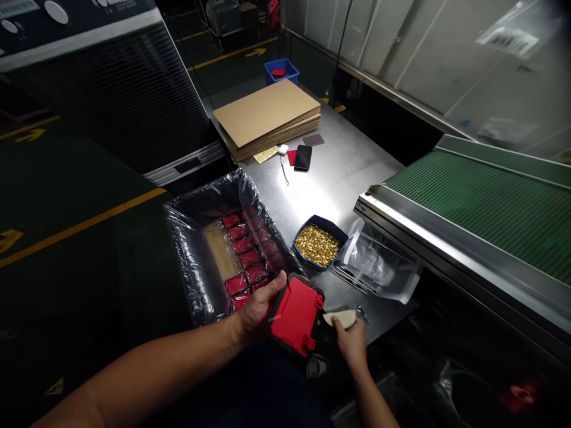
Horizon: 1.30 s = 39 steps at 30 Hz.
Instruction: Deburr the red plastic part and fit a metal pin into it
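Observation:
My left hand (pixel 263 303) grips a red-and-black plastic case (pixel 297 315) by its left edge, tilted in front of my body. Two small red tabs stick out along the case's right side. In my right hand (pixel 352 342), fingers closed, is a pale half-round flat piece (pixel 341 319), just right of the case; its exact kind does not show. Beyond the hands, a blue tray (pixel 300 254) of small brass-coloured metal parts (pixel 318 245) stands on the metal table (pixel 352 160). Left of it, a plastic-lined bin (pixel 196 285) holds rows of wrapped red pieces (pixel 250 257).
Clear plastic bags (pixel 379 267) lie beside the tray. A green conveyor belt (pixel 486 196) runs along the right. Farther back are stacked cardboard sheets (pixel 272 113), a black phone-like object (pixel 303 158), a sheet of yellow stickers (pixel 266 155) and a blue basket (pixel 281 70).

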Tool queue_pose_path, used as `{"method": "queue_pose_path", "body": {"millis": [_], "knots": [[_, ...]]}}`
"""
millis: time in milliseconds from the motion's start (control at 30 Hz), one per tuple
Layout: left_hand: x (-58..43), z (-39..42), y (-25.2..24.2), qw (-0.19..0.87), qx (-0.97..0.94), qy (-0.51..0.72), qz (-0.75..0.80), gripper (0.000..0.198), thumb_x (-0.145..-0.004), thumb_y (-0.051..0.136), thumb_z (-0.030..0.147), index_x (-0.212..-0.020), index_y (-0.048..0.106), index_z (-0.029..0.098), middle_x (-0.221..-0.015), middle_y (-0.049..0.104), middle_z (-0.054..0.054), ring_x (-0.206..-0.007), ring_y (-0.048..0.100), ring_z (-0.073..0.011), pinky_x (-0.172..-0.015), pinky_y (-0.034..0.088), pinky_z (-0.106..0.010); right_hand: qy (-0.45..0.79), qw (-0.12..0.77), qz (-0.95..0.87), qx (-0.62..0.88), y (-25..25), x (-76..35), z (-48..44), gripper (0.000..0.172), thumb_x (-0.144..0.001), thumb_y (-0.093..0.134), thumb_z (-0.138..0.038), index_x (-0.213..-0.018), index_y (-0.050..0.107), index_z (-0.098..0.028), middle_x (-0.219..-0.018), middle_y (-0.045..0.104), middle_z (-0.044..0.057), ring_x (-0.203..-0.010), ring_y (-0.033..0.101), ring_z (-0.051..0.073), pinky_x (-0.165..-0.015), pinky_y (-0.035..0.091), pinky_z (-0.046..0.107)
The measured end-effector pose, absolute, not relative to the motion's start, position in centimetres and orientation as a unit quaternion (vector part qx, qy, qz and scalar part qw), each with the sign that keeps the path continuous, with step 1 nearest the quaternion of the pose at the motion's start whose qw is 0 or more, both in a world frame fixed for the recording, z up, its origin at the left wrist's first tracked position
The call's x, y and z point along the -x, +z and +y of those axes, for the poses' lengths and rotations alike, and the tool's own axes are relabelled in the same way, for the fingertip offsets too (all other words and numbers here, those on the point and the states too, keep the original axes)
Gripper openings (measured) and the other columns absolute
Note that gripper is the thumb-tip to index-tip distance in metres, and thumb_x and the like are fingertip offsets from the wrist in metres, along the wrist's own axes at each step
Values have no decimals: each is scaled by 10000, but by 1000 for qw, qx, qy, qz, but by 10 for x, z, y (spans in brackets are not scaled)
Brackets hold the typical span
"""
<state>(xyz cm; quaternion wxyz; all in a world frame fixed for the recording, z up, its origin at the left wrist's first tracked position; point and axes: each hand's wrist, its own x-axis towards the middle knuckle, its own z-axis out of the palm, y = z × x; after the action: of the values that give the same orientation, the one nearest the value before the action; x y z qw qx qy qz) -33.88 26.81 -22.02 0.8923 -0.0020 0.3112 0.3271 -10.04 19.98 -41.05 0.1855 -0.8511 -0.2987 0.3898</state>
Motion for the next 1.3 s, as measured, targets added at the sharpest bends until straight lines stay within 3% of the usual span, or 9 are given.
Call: {"method": "queue_pose_path", "body": {"millis": [300, 467, 567, 667, 800, 867, 1000, 1200, 1300], "knots": [[335, 269, -213, 872, -11, 349, 344, 688, -711, 754, 667, -1179, 604, 184, -1084, 684, -150, -943, 683, -341, -786, 573, -454, 360, 177, -306, 863, -399, 98, 204, 761, -730, 536, -605, -1287, 475, -90, -1328, 467, 245, -1235, 465, 390, -1045, 363, 556], [332, 267, -213, 815, -135, 428, 367, 679, -782, 766, 542, -1297, 468, 215, -1171, 610, -132, -1057, 622, -282, -952, 481, -414, 527, 247, -267, 768, -341, 131, 193, 834, -664, 465, -845, -1041, 584, -110, -936, 632, 151, -847, 607, 274, -793, 509, 416], [333, 269, -214, 791, -275, 421, 349, 919, -697, 864, 457, -1436, 351, 270, -1280, 491, -91, -1142, 551, -247, -1023, 417, -345, 665, 339, -228, 625, -286, 157, 183, 810, -825, 292, -828, -1141, 575, -137, -1025, 649, 135, -824, 629, 217, -716, 534, 349], [333, 268, -214, 749, -418, 363, 364, 1070, -647, 899, 448, -1503, 272, 315, -1376, 382, -88, -1215, 492, -264, -1065, 382, -341, 735, 453, -140, 484, -245, 170, 181, 622, -884, 442, -693, -1240, 540, -193, -1252, 601, 134, -931, 645, 209, -759, 550, 330], [335, 261, -222, 656, -566, 341, 365, 957, -628, 845, 622, -1420, 455, 252, -1381, 372, -113, -1290, 408, -326, -1134, 306, -385, 693, 499, -74, 515, -225, 155, 188, 594, -788, 691, -567, -1222, 535, -193, -1178, 640, 132, -940, 664, 223, -774, 566, 326], [335, 259, -230, 687, -544, 340, 341, 789, -755, 660, 737, -1318, 565, 192, -1289, 470, -133, -1254, 436, -330, -1122, 312, -413, 663, 496, -120, 547, -222, 141, 189, 580, -785, 698, -566, -1191, 570, -172, -1135, 655, 132, -960, 661, 221, -810, 564, 317], [324, 266, -241, 800, -391, 302, 341, 493, -908, 589, 577, -1227, 585, 202, -1149, 576, -92, -1108, 542, -229, -995, 398, -339, 597, 435, -295, 607, -214, 121, 183, 462, -832, 666, -529, -1142, 643, -187, -1106, 671, 94, -969, 653, 172, -829, 550, 233], [295, 283, -226, 914, -368, 66, 158, 961, -684, 673, 795, -1362, 554, 125, -1299, 577, -209, -1274, 496, -403, -1075, 365, -509, 486, 412, -539, 551, -187, 116, 178, 284, -908, 606, -318, -1183, 669, -301, -1188, 659, 38, -1118, 637, 152, -952, 536, 218], [289, 279, -219, 900, -399, 97, 144, 1019, -661, 685, 796, -1408, 514, 125, -1385, 527, -227, -1327, 453, -418, -1137, 296, -535, 402, 460, -536, 583, -180, 118, 171, 332, -871, 652, -287, -1202, 656, -297, -1230, 639, 44, -1160, 621, 175, -1013, 527, 271]]}}
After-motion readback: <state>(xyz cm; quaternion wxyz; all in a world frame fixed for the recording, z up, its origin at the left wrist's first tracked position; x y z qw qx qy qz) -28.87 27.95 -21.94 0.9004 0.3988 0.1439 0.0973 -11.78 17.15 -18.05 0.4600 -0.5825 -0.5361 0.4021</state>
